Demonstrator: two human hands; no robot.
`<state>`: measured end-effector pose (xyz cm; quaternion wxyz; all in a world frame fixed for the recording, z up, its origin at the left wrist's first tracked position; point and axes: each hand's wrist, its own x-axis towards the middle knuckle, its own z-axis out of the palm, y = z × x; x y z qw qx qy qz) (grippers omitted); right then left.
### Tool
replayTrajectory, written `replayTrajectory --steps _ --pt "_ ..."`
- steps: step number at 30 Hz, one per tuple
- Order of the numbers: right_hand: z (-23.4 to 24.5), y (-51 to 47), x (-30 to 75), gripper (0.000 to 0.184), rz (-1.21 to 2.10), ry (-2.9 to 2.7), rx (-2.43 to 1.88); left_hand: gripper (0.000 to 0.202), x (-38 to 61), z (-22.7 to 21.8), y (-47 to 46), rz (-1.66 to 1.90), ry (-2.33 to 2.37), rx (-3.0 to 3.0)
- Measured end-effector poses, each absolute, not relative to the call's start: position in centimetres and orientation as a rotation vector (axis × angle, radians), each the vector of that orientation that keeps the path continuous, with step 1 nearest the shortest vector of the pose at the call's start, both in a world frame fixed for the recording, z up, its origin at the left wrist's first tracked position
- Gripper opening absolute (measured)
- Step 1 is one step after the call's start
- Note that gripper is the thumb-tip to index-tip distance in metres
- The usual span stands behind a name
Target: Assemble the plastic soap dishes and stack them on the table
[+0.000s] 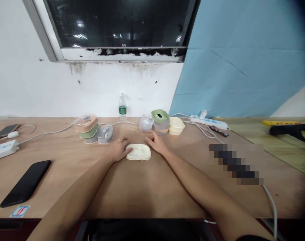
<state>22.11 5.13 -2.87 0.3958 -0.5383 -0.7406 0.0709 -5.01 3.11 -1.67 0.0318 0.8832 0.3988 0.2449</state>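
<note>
A cream oval soap-dish tray [138, 152] lies flat on the wooden table [142, 190] in front of me. My left hand [118, 149] rests at its left end, fingers curled against the rim. My right hand [156, 142] lies just beyond its right end, fingers stretched out and flat on the table, reaching toward a stack with a green lid [160, 121]. Beside that stack stand a pile of cream trays [176, 126] and a clear lid [145, 123].
A stack of pink, green and clear soap boxes [88, 129] stands at the left, a water bottle [122, 107] by the wall. A black phone [25, 182], power strips [3, 149] [209, 122] and cables lie around. A blurred patch sits at the right.
</note>
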Motion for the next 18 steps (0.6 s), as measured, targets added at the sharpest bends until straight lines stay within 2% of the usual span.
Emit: replayTrajectory --steps 5,18 --pt "-2.3 6.4 23.6 0.05 -0.034 -1.575 -1.29 0.042 -5.1 -1.4 2.9 0.696 1.18 2.728" --pt "-1.3 8.7 27.4 0.05 -0.463 -1.466 -1.53 0.038 -4.9 -1.3 3.0 0.655 1.166 2.75"
